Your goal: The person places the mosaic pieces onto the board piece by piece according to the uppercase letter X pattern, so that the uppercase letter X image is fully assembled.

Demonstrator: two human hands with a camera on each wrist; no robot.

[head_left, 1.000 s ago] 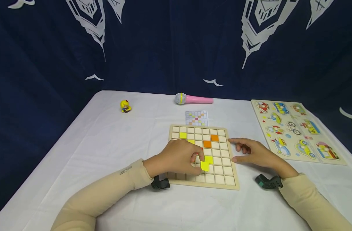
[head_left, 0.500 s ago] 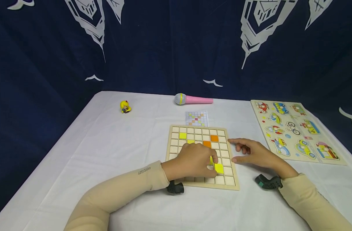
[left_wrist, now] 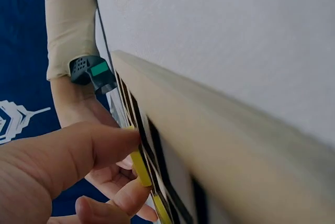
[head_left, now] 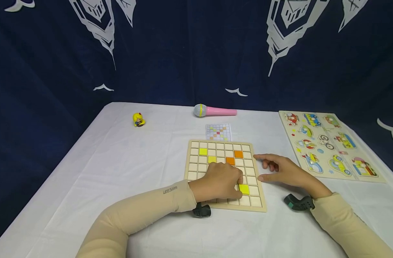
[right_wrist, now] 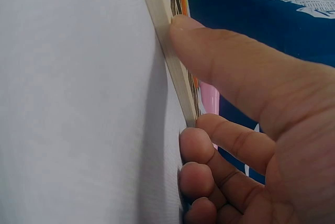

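My left hand (head_left: pixel 219 181) reaches over the lower part of a wooden grid board (head_left: pixel 263 200). Its thumb and index finger pinch a yellow square tile (head_left: pixel 244 189) at a cell of the lower rows. In the left wrist view, the yellow tile (left_wrist: pixel 140 168) shows between those fingertips, right at the grid, with another yellow piece (left_wrist: pixel 161 209) beyond. My right hand (head_left: pixel 283 170) lies at the board's right side, thumb and index fingertips touching the edge, other fingers loosely bent. Yellow tiles (head_left: pixel 203 151) and orange tiles (head_left: pixel 238 154) sit in upper cells; my left hand hides several middle cells.
A small colored grid card (head_left: pixel 218 132) lies just behind the board. Farther back are a pink toy microphone (head_left: pixel 216 110) and a yellow-haired figurine (head_left: pixel 138 119). A wooden picture puzzle (head_left: pixel 331 147) lies at the right, on the white tablecloth (head_left: pixel 145 150).
My left hand has moved right across the board with the yellow tile, then lowered it to a cell closer to the right edge. The right hand keeps its place at the board's edge.
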